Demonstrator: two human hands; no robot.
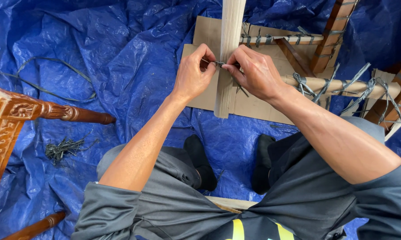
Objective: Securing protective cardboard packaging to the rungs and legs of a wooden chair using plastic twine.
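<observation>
A person sat over a blue tarp [120, 58], seen from above, with grey trousers [174, 195] nearest and two black-socked feet [200, 162] resting on the tarp just beyond. Both bare forearms reached forward and met at a pale wrapped post [229, 53] standing over sheets of flat cardboard [254, 104]. The left hand [192, 73] was pinched shut on a thin grey strip [219, 64] lying across the post, and the right hand [254, 71] pinched the same strip from the other side, fingertips almost touching. To the right, a cardboard-wrapped wooden frame [342, 86] was bound with more grey strips. To the left lay a small pile of strip scraps [62, 149], a loose loop of strip farther off, and a carved brown chair leg [54, 111].
</observation>
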